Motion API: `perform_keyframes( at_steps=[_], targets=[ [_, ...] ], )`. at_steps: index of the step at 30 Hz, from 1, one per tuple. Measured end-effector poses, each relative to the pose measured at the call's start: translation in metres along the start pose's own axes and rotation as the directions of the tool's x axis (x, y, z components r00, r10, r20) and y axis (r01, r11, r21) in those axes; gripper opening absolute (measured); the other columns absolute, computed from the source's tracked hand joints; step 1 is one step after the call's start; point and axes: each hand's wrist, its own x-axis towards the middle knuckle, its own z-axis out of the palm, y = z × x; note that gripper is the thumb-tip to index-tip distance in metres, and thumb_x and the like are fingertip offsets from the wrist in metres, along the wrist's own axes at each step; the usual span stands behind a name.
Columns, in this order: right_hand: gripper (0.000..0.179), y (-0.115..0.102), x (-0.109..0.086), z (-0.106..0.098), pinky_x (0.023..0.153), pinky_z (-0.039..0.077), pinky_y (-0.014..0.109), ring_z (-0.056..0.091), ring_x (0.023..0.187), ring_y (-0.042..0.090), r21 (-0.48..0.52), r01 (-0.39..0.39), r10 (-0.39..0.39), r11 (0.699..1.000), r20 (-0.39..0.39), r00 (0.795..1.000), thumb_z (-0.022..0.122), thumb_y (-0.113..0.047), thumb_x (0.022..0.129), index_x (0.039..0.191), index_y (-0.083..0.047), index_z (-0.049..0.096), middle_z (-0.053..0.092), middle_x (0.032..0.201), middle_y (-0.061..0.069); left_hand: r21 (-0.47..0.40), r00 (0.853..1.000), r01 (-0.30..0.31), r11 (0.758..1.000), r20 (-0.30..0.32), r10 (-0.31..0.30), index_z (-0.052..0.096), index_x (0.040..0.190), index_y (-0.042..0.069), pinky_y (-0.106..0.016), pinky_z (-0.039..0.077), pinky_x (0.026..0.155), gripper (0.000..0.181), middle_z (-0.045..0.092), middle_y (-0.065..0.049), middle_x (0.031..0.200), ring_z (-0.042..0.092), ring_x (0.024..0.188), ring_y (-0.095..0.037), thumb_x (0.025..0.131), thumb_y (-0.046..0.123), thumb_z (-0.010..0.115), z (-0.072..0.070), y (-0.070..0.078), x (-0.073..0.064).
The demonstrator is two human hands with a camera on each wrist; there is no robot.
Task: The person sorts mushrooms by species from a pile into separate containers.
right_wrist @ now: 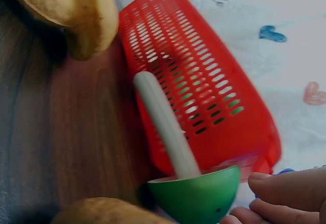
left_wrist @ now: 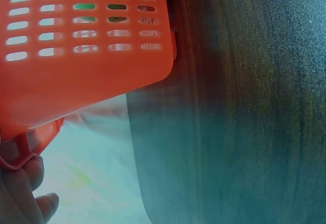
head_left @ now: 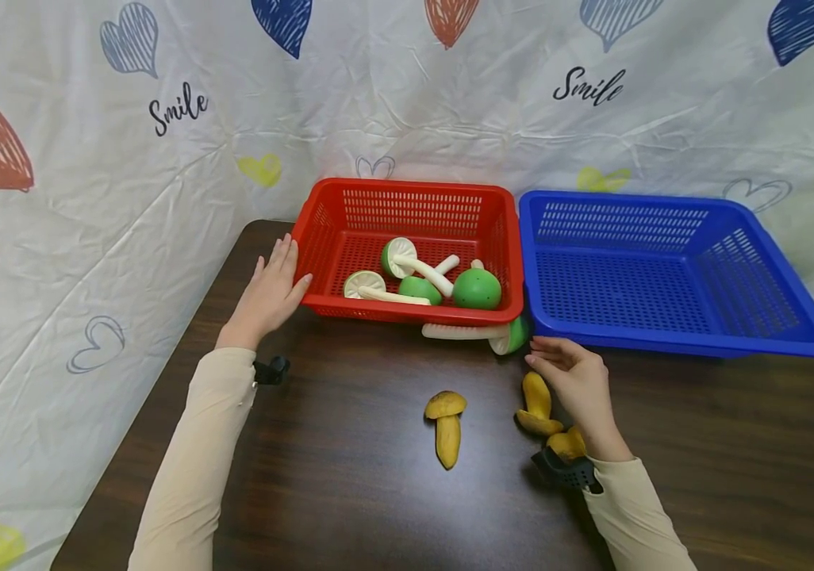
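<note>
Left hand (head_left: pixel 268 287): rests at the left edge of the red basket (head_left: pixel 378 310), fingers mostly straight, thumb spread apart at the rim, nothing picked up
Right hand (head_left: pixel 580 385): hangs beside the loose green mushroom (head_left: pixel 503 342), fingers softly bent, small gap between thumb and fingertips, no grip to see; cannot tell if touching the cap
Where loose green mushroom: just left of the right fingers, along the front of the red basket, green cap nearest the fingertips, pale stem pointing left
Green mushrooms in basket (head_left: pixel 477 289): four, farther up and left from the right fingers, to the right of the left fingers
Blue basket (head_left: pixel 664 337): up and right from the right fingers, next to the red one
Yellow mushrooms (head_left: pixel 447 424): three on the desk (head_left: pixel 350 476); one down and left from the right fingers, one just below, one near the wrist, partly hidden
White sheet (head_left: pixel 414 111): behind both baskets, beyond all the fingers, with hearts and "Smile" on it
</note>
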Motion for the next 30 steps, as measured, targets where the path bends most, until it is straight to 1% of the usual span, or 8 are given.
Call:
perform_keyframes(
  at_steps=[3,8,10,13,15,21,26,30],
  targets=[
    [0.033,0.0041,0.0017,0.0031,0.072,0.047,0.008,0.061,0.086,-0.004,-0.054,-0.01,0.008,0.999,-0.02,1.0,0.071,-0.009,0.085,0.113,0.006,0.064,0.066,0.109,0.02,-0.001,1.0,-0.003,1.0,-0.002,0.003,0.01,0.148,-0.007,-0.055,0.006,0.112,0.07,0.005,-0.02,0.156,0.001,0.143,-0.03,0.1,0.038,0.036,0.0001,0.0002,0.0001],
    [0.037,0.0051,0.0047,0.0061,0.07,0.043,0.003,0.065,0.098,0.027,-0.118,-0.031,0.025,0.992,-0.048,0.999,0.072,-0.01,0.084,0.116,0.007,0.063,0.065,0.112,0.022,0.003,1.0,0.001,1.0,-0.004,-0.001,0.01,0.148,-0.007,-0.055,0.006,0.111,0.07,0.005,-0.019,0.156,0.001,0.143,-0.03,0.1,0.038,0.036,0.0005,-0.0004,-0.0001],
    [0.04,0.005,0.0056,0.007,0.074,0.048,0.011,0.063,0.101,0.033,-0.142,-0.034,0.028,0.989,-0.042,0.999,0.071,-0.011,0.084,0.118,0.007,0.061,0.063,0.114,0.023,0.001,1.0,0.005,1.0,-0.001,-0.005,0.01,0.148,-0.007,-0.055,0.006,0.112,0.07,0.004,-0.019,0.156,0.001,0.143,-0.03,0.1,0.037,0.037,0.0004,-0.0005,-0.0004],
    [0.045,0.005,0.0068,0.008,0.08,0.052,0.029,0.062,0.104,0.036,-0.159,-0.042,0.039,0.986,-0.024,0.999,0.071,-0.011,0.084,0.123,0.008,0.058,0.061,0.117,0.025,-0.009,1.0,0.004,1.0,-0.001,-0.004,0.01,0.148,-0.007,-0.055,0.005,0.112,0.07,0.004,-0.019,0.156,0.0,0.143,-0.03,0.1,0.035,0.038,0.0002,-0.0002,-0.0004],
    [0.048,0.0048,0.0076,0.0084,0.082,0.05,0.042,0.061,0.106,0.036,-0.163,-0.053,0.052,0.985,-0.008,0.999,0.071,-0.012,0.084,0.125,0.008,0.056,0.059,0.12,0.026,-0.012,1.0,0.005,1.0,0.001,-0.005,0.01,0.148,-0.007,-0.054,0.004,0.112,0.07,0.003,-0.019,0.156,0.0,0.143,-0.029,0.1,0.035,0.038,0.0,-0.0002,-0.0005],
    [0.055,0.0045,0.0096,0.0073,0.084,0.049,0.043,0.058,0.111,0.036,-0.158,-0.094,0.104,0.983,0.059,0.993,0.071,-0.016,0.085,0.131,0.006,0.051,0.055,0.126,0.026,-0.007,1.0,0.003,1.0,0.003,-0.003,0.01,0.148,-0.007,-0.054,0.004,0.112,0.07,0.004,-0.019,0.156,0.0,0.144,-0.029,0.1,0.038,0.035,-0.0005,0.0002,-0.0009],
    [0.051,0.0033,0.0096,0.0076,0.085,0.049,0.041,0.059,0.11,0.035,-0.15,-0.086,0.094,0.985,0.046,0.994,0.072,-0.014,0.084,0.127,0.007,0.055,0.057,0.124,0.025,-0.003,1.0,0.006,1.0,0.006,-0.006,0.01,0.148,-0.006,-0.054,0.005,0.112,0.07,0.004,-0.018,0.156,0.0,0.144,-0.028,0.1,0.038,0.035,-0.0006,0.0005,-0.0004],
    [0.052,0.0014,0.0095,0.0083,0.086,0.049,0.043,0.06,0.108,0.036,-0.177,-0.061,0.069,0.982,0.039,0.997,0.073,-0.013,0.083,0.127,0.008,0.055,0.059,0.121,0.026,0.002,1.0,0.003,1.0,0.005,-0.003,0.01,0.148,-0.007,-0.054,0.006,0.112,0.07,0.004,-0.019,0.156,0.001,0.144,-0.029,0.1,0.038,0.035,-0.0006,0.0004,-0.0001]
  ],
)
